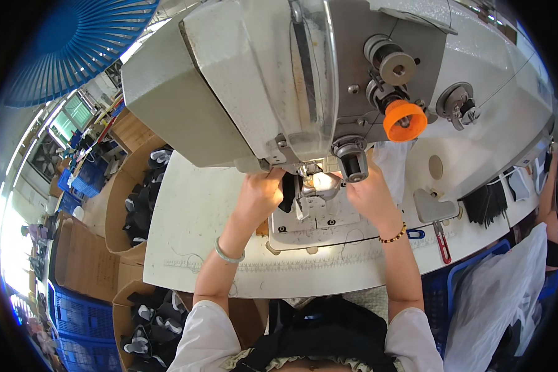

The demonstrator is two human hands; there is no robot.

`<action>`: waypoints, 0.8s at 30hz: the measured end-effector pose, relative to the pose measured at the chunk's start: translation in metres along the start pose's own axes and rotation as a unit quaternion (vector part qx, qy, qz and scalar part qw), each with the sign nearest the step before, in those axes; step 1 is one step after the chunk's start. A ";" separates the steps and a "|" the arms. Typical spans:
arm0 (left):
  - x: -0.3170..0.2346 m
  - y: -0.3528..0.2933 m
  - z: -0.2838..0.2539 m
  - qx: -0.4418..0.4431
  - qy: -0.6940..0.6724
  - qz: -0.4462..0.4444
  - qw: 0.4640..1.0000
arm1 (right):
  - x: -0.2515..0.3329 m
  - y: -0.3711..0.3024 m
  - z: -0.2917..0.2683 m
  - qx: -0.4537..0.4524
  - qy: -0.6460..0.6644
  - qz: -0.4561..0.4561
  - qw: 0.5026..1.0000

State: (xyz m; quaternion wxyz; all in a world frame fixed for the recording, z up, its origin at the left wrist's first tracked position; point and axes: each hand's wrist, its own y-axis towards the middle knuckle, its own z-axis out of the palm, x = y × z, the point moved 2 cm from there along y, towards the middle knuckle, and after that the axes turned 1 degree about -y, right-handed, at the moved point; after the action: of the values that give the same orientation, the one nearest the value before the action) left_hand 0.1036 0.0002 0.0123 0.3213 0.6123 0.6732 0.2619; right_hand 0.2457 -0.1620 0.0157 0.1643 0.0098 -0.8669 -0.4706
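Note:
My left hand (261, 193), a pale bangle on its wrist, is left of the sewing machine's lit needle area (321, 181). Its fingers are closed on a black fabric piece (287, 193), which hangs beside the presser foot. On the other side, my right hand (372, 195), with a beaded bracelet, is curled close to the needle area. A dark round knob (353, 162) and the machine head hide part of its fingers, so what they grip cannot be made out. The white sewing machine (260, 80) looms over both hands.
On the white table (192, 235), right of my hand, lie red-handled snips (441, 242), a blue clip-like object (415, 234) and black strips (485, 203). Cardboard boxes (84, 251) of dark pieces stand left. A blue crate (452, 279) with plastic sheeting (499, 297) is right. A blue fan (74, 43) hangs upper left.

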 end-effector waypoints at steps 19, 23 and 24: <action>-0.011 -0.006 -0.006 0.033 0.103 0.051 0.993 | 0.001 -0.002 -0.002 -0.005 0.036 0.003 0.999; -0.012 -0.006 -0.006 0.027 0.086 0.054 0.995 | 0.001 -0.004 -0.002 -0.010 0.005 -0.022 1.000; -0.013 -0.006 -0.007 0.017 0.095 0.064 0.993 | 0.001 -0.003 -0.003 -0.007 0.010 -0.022 1.000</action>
State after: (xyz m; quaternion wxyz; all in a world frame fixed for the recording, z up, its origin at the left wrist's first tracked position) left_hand 0.0954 -0.0128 0.0137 0.2283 0.6320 0.6644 0.3272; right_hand 0.2455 -0.1661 0.0144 0.1624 0.0320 -0.8616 -0.4799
